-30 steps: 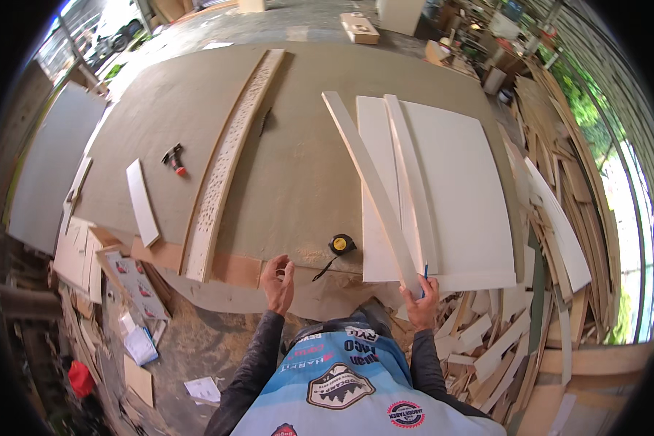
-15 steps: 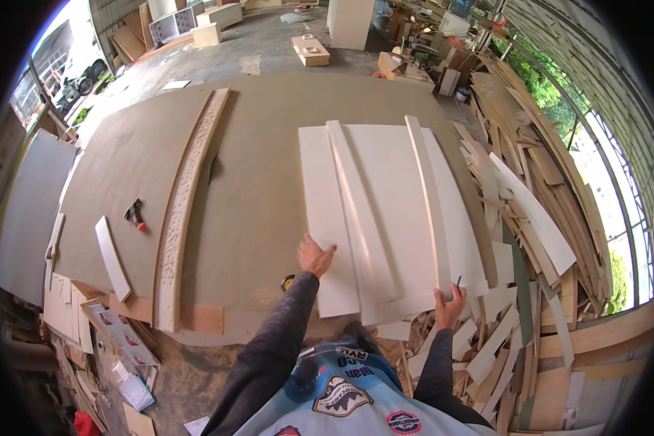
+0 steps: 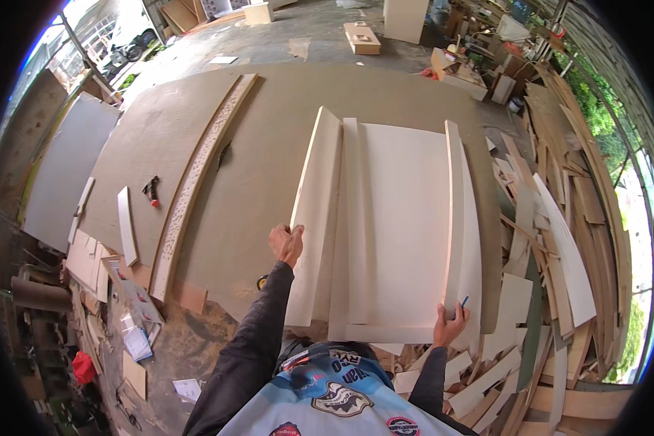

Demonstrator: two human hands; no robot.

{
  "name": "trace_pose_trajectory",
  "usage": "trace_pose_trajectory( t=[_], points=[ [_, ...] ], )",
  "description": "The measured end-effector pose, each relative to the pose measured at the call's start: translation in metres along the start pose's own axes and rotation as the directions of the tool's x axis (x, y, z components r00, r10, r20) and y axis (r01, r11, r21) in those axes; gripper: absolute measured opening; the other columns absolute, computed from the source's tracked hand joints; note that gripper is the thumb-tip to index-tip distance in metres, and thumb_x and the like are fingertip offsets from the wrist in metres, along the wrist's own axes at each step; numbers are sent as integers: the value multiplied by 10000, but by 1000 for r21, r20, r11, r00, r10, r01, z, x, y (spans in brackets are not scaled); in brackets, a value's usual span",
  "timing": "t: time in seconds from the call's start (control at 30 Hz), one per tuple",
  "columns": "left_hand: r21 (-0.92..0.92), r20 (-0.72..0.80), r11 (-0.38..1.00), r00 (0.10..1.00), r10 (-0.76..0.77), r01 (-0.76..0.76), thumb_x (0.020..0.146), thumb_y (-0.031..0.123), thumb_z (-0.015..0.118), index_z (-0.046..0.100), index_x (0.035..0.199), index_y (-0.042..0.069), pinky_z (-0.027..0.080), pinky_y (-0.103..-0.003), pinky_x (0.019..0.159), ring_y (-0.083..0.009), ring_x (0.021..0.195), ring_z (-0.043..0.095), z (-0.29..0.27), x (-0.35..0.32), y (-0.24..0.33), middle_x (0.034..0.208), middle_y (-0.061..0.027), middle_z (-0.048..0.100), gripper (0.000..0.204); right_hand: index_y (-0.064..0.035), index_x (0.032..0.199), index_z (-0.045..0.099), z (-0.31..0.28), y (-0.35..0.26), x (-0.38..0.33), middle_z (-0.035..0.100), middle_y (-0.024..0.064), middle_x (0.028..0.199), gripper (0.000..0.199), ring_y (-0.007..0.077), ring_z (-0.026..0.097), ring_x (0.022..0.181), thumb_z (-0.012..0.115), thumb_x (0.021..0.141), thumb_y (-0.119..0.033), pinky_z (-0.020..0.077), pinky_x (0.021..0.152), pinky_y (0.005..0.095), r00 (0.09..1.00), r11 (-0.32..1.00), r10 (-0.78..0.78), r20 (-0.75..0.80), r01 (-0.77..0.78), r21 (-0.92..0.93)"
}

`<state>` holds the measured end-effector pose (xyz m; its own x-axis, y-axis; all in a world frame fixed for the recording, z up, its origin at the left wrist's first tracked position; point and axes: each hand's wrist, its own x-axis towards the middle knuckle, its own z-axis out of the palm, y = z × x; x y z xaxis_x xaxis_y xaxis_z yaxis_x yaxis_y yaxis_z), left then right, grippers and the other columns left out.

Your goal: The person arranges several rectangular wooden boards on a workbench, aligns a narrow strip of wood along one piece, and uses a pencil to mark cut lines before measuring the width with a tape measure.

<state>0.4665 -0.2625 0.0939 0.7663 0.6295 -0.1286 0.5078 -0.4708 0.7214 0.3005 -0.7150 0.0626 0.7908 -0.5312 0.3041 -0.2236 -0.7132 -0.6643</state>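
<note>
My left hand (image 3: 287, 245) is closed on the outer edge of a narrow white board (image 3: 315, 225), which is tilted up on its side. Another white strip (image 3: 357, 218) stands just right of that board, on a wide white panel (image 3: 405, 211). Along the panel's right part runs an upright white strip (image 3: 453, 211) with a bare wood edge. At its near end is my right hand (image 3: 450, 325), closed, with a blue pencil (image 3: 465, 301) sticking up from the fingers. Whether those fingers also grip the strip is hard to see.
Everything lies on a large brown work table (image 3: 269, 160). To the left are a long board with a speckled face (image 3: 203, 182), a hammer (image 3: 151, 192) and a short white strip (image 3: 127, 225). A tape measure (image 3: 261, 282) sits by my left forearm. Wood offcuts (image 3: 516, 305) pile up at right.
My left hand has gone from resting on the left white board to gripping its outer edge, and that edge has risen. My right hand stays by the right strip's near end. The view has shifted.
</note>
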Motion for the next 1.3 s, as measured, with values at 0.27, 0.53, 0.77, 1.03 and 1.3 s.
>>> trace_pose_trajectory(
  t=[0.27,0.53,0.77,1.03,1.3],
  points=[
    [-220,-329,956,937,117,-197,961,352,714,613,739,3,365,-331,586,-112,654,426,-162,86,-49,653,13,506,426,103,1155,639,29,-63,-25,530,178,1132,541,367,521,1092,814,781,-247,446,940,471,990,987,-86,111,70,144],
    [447,-515,793,606,606,-413,943,214,625,774,891,102,494,-437,626,-305,704,647,-376,268,-305,772,-109,691,195,71,1194,633,61,-116,-107,543,206,1148,582,400,507,1140,806,769,-287,416,1000,504,990,992,-89,111,98,-76],
    [833,-155,488,737,658,-260,982,181,492,681,1288,114,519,-399,758,-263,883,646,-507,345,-496,1039,-100,713,366,52,1181,651,74,-145,-129,567,188,1157,560,393,517,1138,802,785,-314,412,987,505,999,979,14,-40,-22,-202],
    [622,-388,738,922,-1,262,980,361,519,743,1059,42,513,-537,756,-428,869,671,-467,349,-521,972,-246,722,398,-18,1242,645,67,-120,-131,547,126,1225,570,354,491,1195,767,824,-387,396,995,568,997,941,41,-67,-61,-333],
    [48,-438,958,856,274,-282,999,150,593,680,1092,-50,509,-363,922,-295,971,661,-293,216,-277,1051,-184,708,237,-5,1254,618,34,-103,-127,550,169,1241,542,392,503,1175,734,871,-371,381,1013,560,984,875,66,-167,-138,-465]
  ],
)
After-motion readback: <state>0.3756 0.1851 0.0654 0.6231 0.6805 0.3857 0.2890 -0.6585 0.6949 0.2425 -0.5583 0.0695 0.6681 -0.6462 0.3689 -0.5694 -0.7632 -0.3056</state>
